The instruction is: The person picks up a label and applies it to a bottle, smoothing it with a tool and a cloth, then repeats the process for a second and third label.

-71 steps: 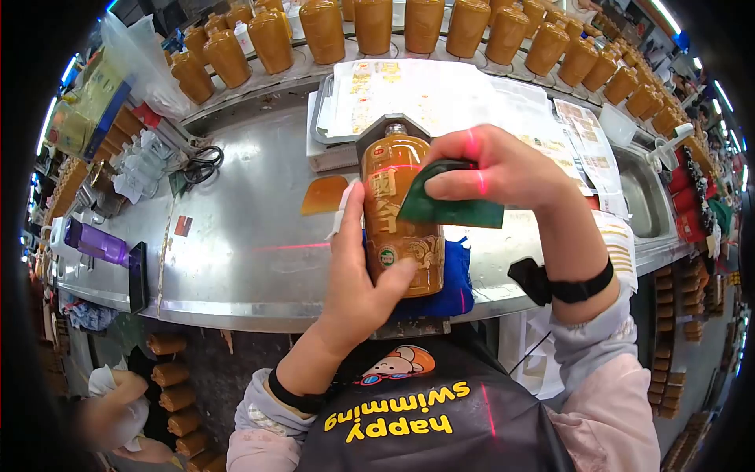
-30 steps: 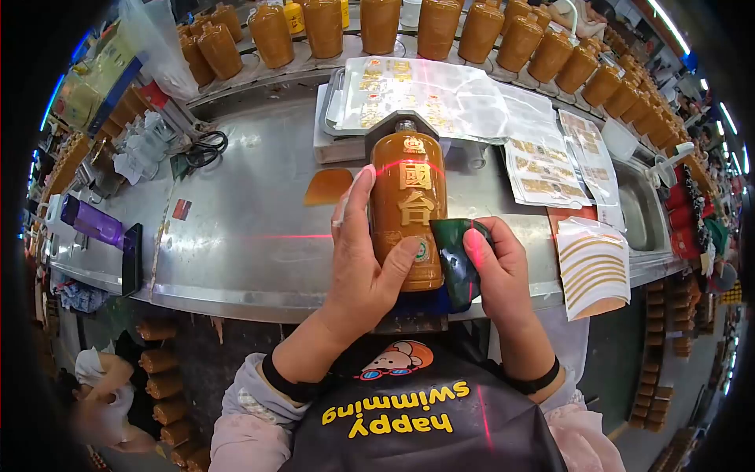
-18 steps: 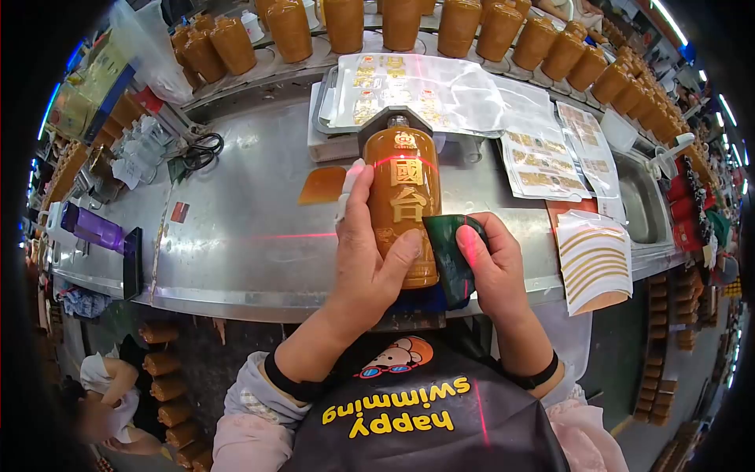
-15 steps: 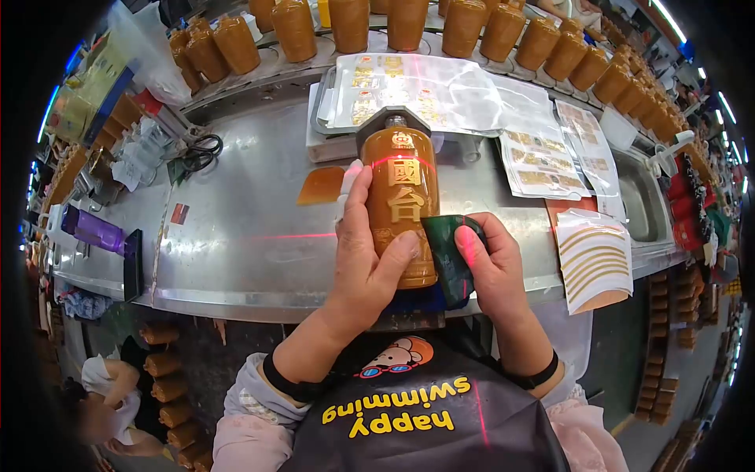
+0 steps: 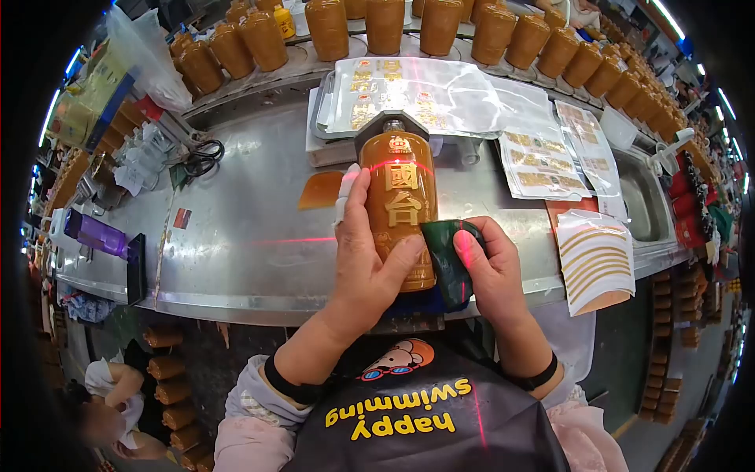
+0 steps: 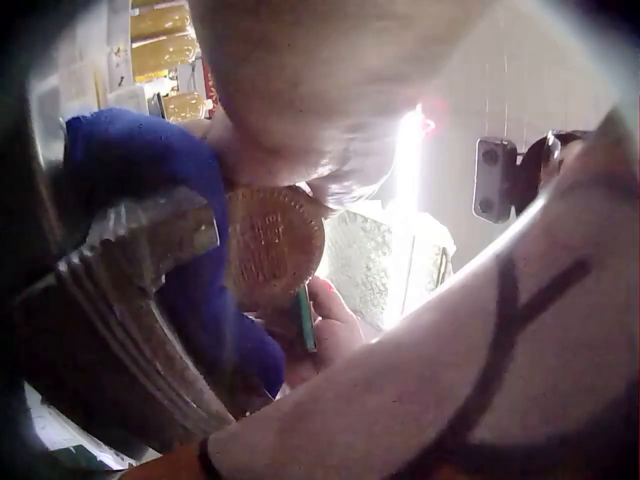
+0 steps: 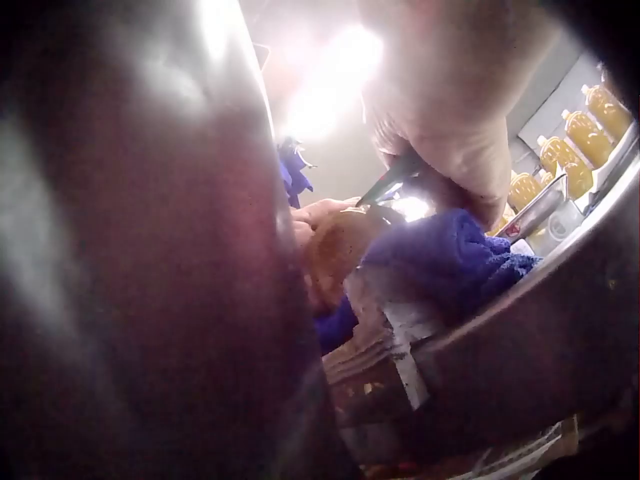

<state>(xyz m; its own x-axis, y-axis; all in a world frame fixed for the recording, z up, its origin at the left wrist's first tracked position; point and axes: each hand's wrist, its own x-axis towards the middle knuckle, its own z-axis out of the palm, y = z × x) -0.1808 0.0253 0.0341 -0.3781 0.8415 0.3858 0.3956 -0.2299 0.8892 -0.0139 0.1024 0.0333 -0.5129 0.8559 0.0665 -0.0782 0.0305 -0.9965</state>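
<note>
A brown glazed bottle (image 5: 397, 200) with raised gold characters lies on the bench, its neck in a dark angular holder (image 5: 391, 119). My left hand (image 5: 358, 252) grips its left side, thumb across the lower front, a white covering on a fingertip. In my right hand (image 5: 497, 267) a green flexible scraper (image 5: 448, 259) is pinched between thumb and fingers, its edge against the bottle's lower right side. The left wrist view shows the bottle's round embossed base (image 6: 272, 245) beside a blue cloth (image 6: 150, 170). That cloth (image 7: 430, 255) also shows under the bottle in the right wrist view.
Sheets of gold decals (image 5: 409, 90) lie behind the holder; more decal strips (image 5: 595, 263) sit at right, near a sink (image 5: 646, 200). An amber sheet (image 5: 321, 191) lies left of the bottle. Several brown bottles (image 5: 385, 27) line the back. A purple bottle (image 5: 98, 234) is far left.
The right hand has come down from the bottle's upper right to its lower right with the scraper. The bottle has turned so its gold characters face up; lately both hands barely move.
</note>
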